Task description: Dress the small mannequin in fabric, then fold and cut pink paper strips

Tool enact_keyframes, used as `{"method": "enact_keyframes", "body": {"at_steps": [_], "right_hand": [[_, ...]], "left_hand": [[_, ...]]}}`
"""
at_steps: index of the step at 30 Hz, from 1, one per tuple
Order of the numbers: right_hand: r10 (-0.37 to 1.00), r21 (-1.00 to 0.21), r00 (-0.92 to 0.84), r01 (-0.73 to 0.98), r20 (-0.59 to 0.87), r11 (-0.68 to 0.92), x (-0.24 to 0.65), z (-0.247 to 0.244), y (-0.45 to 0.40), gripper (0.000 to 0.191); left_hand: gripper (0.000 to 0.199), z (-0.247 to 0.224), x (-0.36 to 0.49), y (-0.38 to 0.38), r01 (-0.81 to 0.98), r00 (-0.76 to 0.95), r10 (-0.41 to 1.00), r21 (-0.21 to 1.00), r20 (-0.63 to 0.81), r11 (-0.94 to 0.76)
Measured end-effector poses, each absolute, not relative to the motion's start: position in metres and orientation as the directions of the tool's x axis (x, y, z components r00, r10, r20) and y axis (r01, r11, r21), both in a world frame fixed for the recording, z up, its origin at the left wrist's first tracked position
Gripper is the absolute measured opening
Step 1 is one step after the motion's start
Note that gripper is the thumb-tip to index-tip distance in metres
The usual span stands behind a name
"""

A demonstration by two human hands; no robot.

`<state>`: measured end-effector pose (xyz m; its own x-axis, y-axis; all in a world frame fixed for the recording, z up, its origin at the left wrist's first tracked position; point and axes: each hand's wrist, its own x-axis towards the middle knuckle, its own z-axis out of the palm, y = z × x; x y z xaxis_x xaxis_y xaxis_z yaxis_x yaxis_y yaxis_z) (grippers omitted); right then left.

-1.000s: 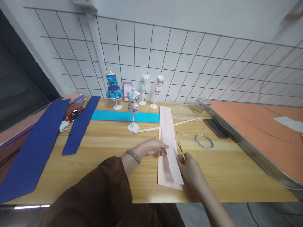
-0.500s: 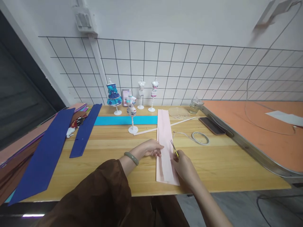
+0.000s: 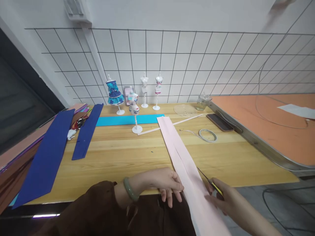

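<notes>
A long pale pink strip of paper or cloth slants across the table and hangs over its front edge. At the strip's left edge is my left hand, its fingers apart and the fingertips touching or just beside it. On the strip's right side my right hand is closed around small scissors with yellow handles. The dark blades point up and left, away from my body, and look closed. Whether some right fingers also pinch the strip is hidden.
A bright blue strip and a thin white strip lie behind. Small dress forms stand at the back, the nearest one mid-table. Dark blue pieces lie left. A tape roll, phone and glass jar are right.
The pink strip has been drawn toward me, its near end now over the table edge and slanting right. Both hands have come nearer; the scissors have moved right with my right hand.
</notes>
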<state>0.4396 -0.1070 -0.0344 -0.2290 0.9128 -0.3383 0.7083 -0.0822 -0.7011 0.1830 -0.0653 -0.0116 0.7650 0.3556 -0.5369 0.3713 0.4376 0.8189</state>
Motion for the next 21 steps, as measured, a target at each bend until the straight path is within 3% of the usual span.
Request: {"method": "enact_keyframes", "body": {"at_steps": [3, 7, 9, 12, 14, 16, 21], "right_hand": [[0.868, -0.693, -0.245, 0.706, -0.431, -0.145, 0.445, -0.045, -0.127, 0.012], [0.83, -0.655, -0.227, 0.728, -0.51, -0.203, 0.453, -0.053, -0.138, 0.014], [0.844, -0.652, -0.201, 0.728, -0.497, -0.211, 0.455, -0.05, -0.137, 0.018], [0.894, -0.666, -0.155, 0.722, -0.421, -0.189, 0.451, -0.037, -0.13, 0.024], [0.913, -0.681, -0.161, 0.716, -0.375, -0.154, 0.439, -0.026, -0.124, 0.025], [0.925, -0.689, -0.195, 0.719, -0.327, -0.092, 0.422, -0.018, -0.119, 0.025], [0.968, -0.64, -0.17, 0.768, -0.183, 0.014, 0.38, -0.021, -0.111, 0.021]], "left_hand": [[0.027, -0.006, 0.177, -0.065, 0.425, 0.742, 0.384, 0.828, -0.55, 0.366], [0.025, -0.009, 0.167, -0.05, 0.43, 0.585, 0.636, 0.857, -0.504, 0.284], [0.024, -0.013, 0.163, -0.038, 0.481, 0.462, 0.797, 0.865, -0.389, 0.143], [0.02, -0.019, 0.158, -0.018, 0.614, 0.344, 0.938, 0.764, -0.035, -0.196], [0.019, -0.021, 0.154, -0.005, 0.665, 0.383, 0.905, 0.624, 0.187, -0.41], [0.021, -0.024, 0.152, 0.006, 0.651, 0.481, 0.819, 0.499, 0.312, -0.572], [0.03, -0.035, 0.151, 0.022, 0.555, 0.676, 0.643, 0.326, 0.359, -0.765]]}}
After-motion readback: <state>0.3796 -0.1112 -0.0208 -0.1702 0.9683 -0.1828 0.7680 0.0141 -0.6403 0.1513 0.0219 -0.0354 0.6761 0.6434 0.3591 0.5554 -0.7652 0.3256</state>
